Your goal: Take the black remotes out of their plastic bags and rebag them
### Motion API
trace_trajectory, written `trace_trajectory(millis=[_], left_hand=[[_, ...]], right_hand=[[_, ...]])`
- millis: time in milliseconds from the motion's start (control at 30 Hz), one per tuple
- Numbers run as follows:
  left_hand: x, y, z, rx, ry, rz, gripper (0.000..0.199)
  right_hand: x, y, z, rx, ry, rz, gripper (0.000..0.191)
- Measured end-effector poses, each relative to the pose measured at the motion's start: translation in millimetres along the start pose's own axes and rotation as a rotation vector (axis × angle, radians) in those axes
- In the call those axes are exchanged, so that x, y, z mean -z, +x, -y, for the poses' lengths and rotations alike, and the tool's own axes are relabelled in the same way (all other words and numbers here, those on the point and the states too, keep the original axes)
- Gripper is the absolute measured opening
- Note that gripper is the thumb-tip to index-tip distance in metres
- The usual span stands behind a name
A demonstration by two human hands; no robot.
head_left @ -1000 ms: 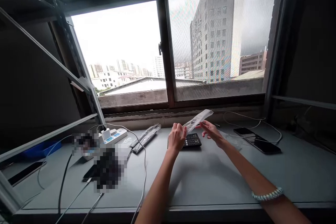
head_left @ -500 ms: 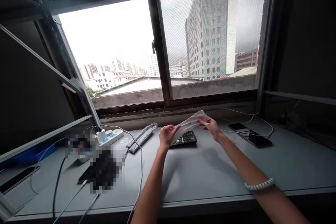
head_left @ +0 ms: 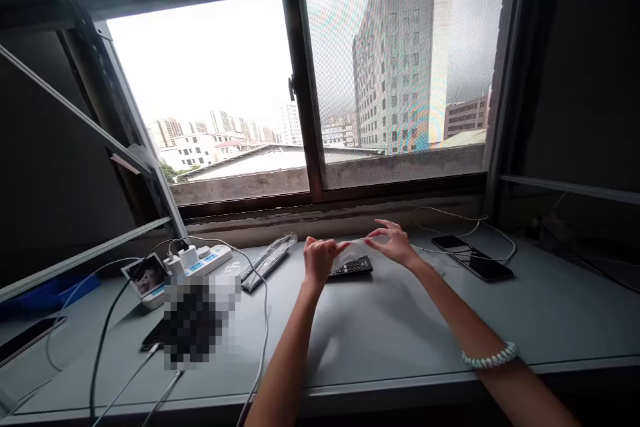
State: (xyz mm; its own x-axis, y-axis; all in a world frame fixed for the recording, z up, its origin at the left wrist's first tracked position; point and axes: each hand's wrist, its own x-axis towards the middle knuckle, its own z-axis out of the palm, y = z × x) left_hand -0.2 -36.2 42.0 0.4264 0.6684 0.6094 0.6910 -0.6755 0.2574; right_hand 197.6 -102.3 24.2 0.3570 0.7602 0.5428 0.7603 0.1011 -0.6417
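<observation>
Left fingers (head_left: 320,247) pinching one end of clear plastic sleeve (head_left: 356,248), right fingers (head_left: 381,249) pinching other end, so it hangs between my hands, hard to make out edge-on. Black remote (head_left: 356,267) lying on desk (head_left: 380,340) just below sleeve, partly behind my left hand. Plastic-wrapped bundle (head_left: 270,263) left of that, power strip (head_left: 213,260) farther left, dark phone (head_left: 490,267) over on right, coiled band (head_left: 493,360) on my right forearm
</observation>
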Motion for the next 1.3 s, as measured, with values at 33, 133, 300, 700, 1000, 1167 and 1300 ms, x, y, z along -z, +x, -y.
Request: trace_trajectory(millis=[33, 133, 300, 700, 1000, 1167, 1300], left_hand=[[0.9, 0, 0, 0.034, 0.01, -0.029, 0.048], [3.5, 1, 3, 0.136, -0.023, -0.18, 0.039], [0.9, 3, 11, 0.308, -0.15, -0.399, 0.018], [-10.0, 4, 49, 0.53, -0.072, -0.285, 0.019], [-31.0, -10, 91, 0.732, 0.198, -0.042, 0.037], [-29.3, -8, 90, 0.744, 0.275, 0.016, 0.036], [-26.5, -6, 87, 0.749, 0.319, 0.012, 0.03]], right_hand=[[1, 1, -2, 0.001, 0.052, 0.035, 0.031], [7, 7, -13, -0.029, 0.278, 0.086, 0.036], [28, 11, -41, -0.258, 0.317, -0.249, 0.04], [43, -2, -77, -0.627, -0.326, -0.321, 0.019], [27, -1, -70, -0.21, -0.316, -0.049, 0.032], [13, -3, -78, -0.244, -0.305, 0.189, 0.035], [13, -3, -88, -0.297, -0.294, 0.278, 0.037]])
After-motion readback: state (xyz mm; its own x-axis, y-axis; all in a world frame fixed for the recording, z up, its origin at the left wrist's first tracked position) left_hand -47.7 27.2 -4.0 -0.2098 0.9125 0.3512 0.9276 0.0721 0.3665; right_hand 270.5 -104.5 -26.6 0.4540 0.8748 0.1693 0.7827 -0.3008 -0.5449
